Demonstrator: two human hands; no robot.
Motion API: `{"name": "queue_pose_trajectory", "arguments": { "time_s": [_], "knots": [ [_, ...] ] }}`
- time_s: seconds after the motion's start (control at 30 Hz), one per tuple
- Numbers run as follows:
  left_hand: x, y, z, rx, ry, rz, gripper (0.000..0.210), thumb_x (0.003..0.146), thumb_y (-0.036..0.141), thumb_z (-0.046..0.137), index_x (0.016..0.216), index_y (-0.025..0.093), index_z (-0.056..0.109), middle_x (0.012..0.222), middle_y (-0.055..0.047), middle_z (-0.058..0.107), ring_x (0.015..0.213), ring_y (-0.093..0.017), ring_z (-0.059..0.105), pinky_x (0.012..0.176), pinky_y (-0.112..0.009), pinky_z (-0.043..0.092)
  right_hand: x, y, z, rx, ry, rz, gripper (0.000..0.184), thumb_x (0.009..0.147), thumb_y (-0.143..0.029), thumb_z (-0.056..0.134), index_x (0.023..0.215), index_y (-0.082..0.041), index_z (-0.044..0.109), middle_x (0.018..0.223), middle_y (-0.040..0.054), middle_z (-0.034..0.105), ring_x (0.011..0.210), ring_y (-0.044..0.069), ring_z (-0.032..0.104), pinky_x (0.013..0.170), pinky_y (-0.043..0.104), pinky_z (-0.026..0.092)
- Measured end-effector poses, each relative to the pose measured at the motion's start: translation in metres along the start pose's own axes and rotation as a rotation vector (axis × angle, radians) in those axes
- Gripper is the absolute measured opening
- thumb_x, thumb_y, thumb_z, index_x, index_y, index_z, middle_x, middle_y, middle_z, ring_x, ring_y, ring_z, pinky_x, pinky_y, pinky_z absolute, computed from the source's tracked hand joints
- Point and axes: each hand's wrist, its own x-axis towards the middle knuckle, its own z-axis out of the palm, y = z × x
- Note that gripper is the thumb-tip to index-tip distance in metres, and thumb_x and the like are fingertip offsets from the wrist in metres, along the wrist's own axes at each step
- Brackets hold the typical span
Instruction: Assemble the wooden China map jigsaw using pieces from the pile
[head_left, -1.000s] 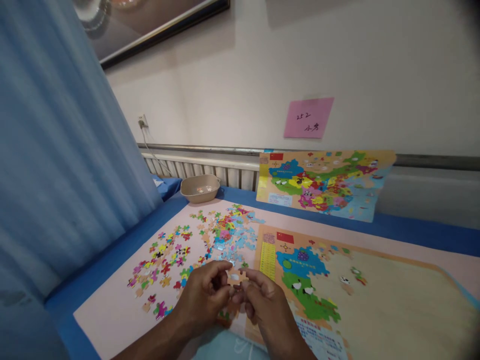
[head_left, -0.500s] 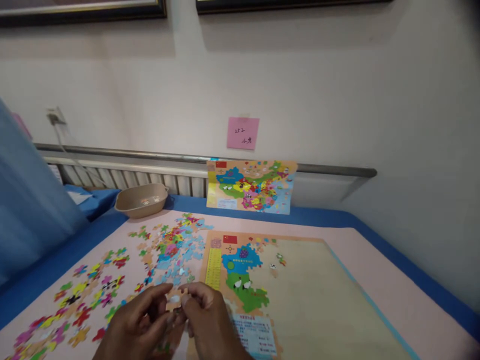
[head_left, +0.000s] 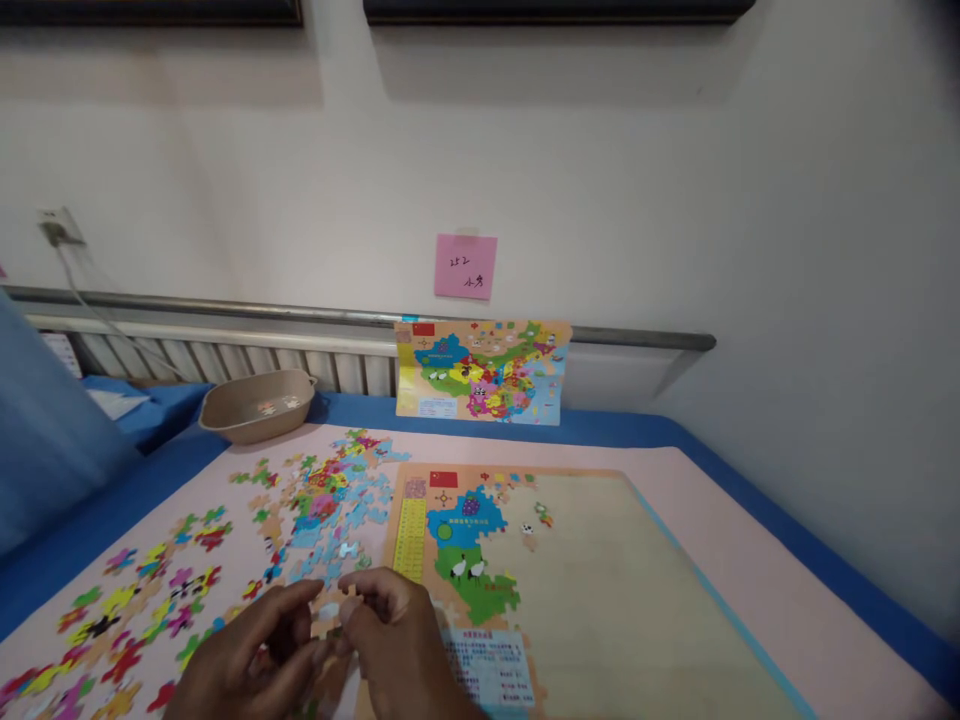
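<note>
Low in the head view, my left hand (head_left: 251, 645) and my right hand (head_left: 401, 640) are close together over the left side of the puzzle board (head_left: 637, 590). Between them are orange jigsaw pieces (head_left: 328, 612) with a white patch. My right thumb and forefinger pinch these from the right. The curled fingers and thumb of my left hand hold their left edge; its palm side is partly hidden. On the board, a joined section with a blue and a green region (head_left: 480, 590) fills the left part. Two loose pieces (head_left: 529, 530) lie on its bare surface.
Many loose jigsaw pieces (head_left: 187, 585) spread over the pink sheet at left. A beige basket (head_left: 259, 405) holding a few pieces stands behind them. A printed map picture (head_left: 484, 372) leans against the wall rail (head_left: 645, 340), below a pink note (head_left: 465, 266).
The view has turned slightly to the right, so everything appears further left. Both hands stay together around the orange pieces, whose white patch now faces the camera more openly.
</note>
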Motion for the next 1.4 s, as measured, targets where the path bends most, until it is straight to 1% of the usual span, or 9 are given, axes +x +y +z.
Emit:
{"name": "queue_pose_trajectory", "arguments": {
  "time_s": [0.1, 0.17, 0.3, 0.47, 0.73, 0.9, 1.1, 1.27, 1.4],
  "knots": [
    [0.003, 0.011, -0.004, 0.025, -0.061, 0.022, 0.028, 0.083, 0.043, 0.075, 0.107, 0.029, 0.077, 0.075, 0.003, 0.072, 0.065, -0.015, 0.071, 0.058, -0.019, 0.057, -0.002, -0.001, 0.001, 0.027, 0.023, 0.012, 0.047, 0.066, -0.040, 0.063, 0.103, -0.012, 0.072, 0.075, 0.0041, 0.068, 0.064, 0.019, 0.063, 0.065, 0.031, 0.047],
    [0.005, 0.020, -0.004, 0.044, -0.004, 0.084, 0.025, 0.080, 0.033, 0.073, 0.104, 0.027, 0.077, 0.071, 0.003, 0.070, 0.061, -0.014, 0.067, 0.056, -0.019, 0.055, -0.004, -0.005, 0.002, -0.004, 0.052, 0.014, 0.049, 0.064, -0.040, 0.063, 0.105, -0.013, 0.071, 0.080, 0.0052, 0.069, 0.069, 0.021, 0.065, 0.068, 0.032, 0.048],
    [0.007, 0.029, 0.000, 0.090, -0.017, 0.094, 0.029, 0.082, 0.023, 0.065, 0.109, 0.025, 0.075, 0.072, 0.003, 0.067, 0.062, -0.013, 0.065, 0.057, -0.021, 0.052, -0.007, -0.012, 0.001, -0.001, 0.066, 0.013, 0.046, 0.063, -0.037, 0.066, 0.103, -0.016, 0.067, 0.082, 0.0049, 0.069, 0.076, 0.022, 0.065, 0.070, 0.032, 0.049],
    [0.003, 0.026, 0.002, 0.086, -0.044, 0.101, 0.030, 0.083, 0.020, 0.063, 0.112, 0.025, 0.072, 0.075, 0.004, 0.066, 0.064, -0.012, 0.063, 0.059, -0.021, 0.051, -0.008, -0.014, 0.003, 0.007, 0.070, 0.012, 0.041, 0.060, -0.038, 0.064, 0.095, -0.017, 0.064, 0.076, 0.0033, 0.066, 0.072, 0.022, 0.063, 0.065, 0.031, 0.047],
    [0.001, 0.025, 0.001, 0.083, -0.087, 0.070, 0.030, 0.084, 0.018, 0.064, 0.113, 0.026, 0.070, 0.078, 0.004, 0.064, 0.066, -0.012, 0.061, 0.060, -0.020, 0.049, -0.007, -0.014, 0.002, -0.038, 0.078, 0.033, 0.048, 0.059, -0.040, 0.062, 0.099, -0.015, 0.064, 0.079, 0.0053, 0.067, 0.071, 0.022, 0.063, 0.065, 0.032, 0.047],
    [0.003, 0.027, 0.002, 0.111, -0.045, 0.120, 0.031, 0.083, 0.017, 0.064, 0.112, 0.025, 0.071, 0.077, 0.004, 0.065, 0.065, -0.011, 0.062, 0.060, -0.020, 0.051, -0.008, -0.013, 0.002, -0.010, 0.067, 0.011, 0.041, 0.060, -0.038, 0.064, 0.095, -0.017, 0.062, 0.075, 0.0031, 0.066, 0.070, 0.021, 0.063, 0.064, 0.030, 0.046],
    [0.003, 0.029, -0.001, 0.110, -0.019, 0.106, 0.026, 0.082, 0.025, 0.068, 0.107, 0.026, 0.074, 0.074, 0.003, 0.069, 0.063, -0.014, 0.066, 0.057, -0.020, 0.054, -0.008, -0.008, 0.002, 0.017, 0.066, -0.011, 0.032, 0.062, -0.034, 0.064, 0.090, -0.020, 0.060, 0.073, -0.0005, 0.063, 0.070, 0.018, 0.061, 0.066, 0.028, 0.046],
    [0.000, 0.005, -0.003, 0.090, -0.084, 0.040, 0.033, 0.085, 0.052, 0.075, 0.110, 0.030, 0.075, 0.083, 0.002, 0.075, 0.071, -0.017, 0.073, 0.062, -0.020, 0.060, 0.000, 0.007, 0.005, 0.023, 0.077, -0.006, 0.026, 0.058, -0.026, 0.058, 0.084, -0.022, 0.058, 0.064, -0.0060, 0.053, 0.059, 0.013, 0.051, 0.058, 0.025, 0.040],
    [-0.005, 0.000, 0.006, 0.117, 0.068, 0.049, 0.049, 0.085, 0.073, 0.067, 0.107, 0.030, 0.074, 0.078, 0.002, 0.072, 0.066, -0.016, 0.069, 0.060, -0.020, 0.057, 0.006, 0.020, 0.009, -0.013, 0.144, -0.013, 0.024, 0.059, -0.021, 0.059, 0.083, -0.022, 0.059, 0.061, -0.0072, 0.053, 0.056, 0.013, 0.050, 0.055, 0.024, 0.036]
  ]
}}
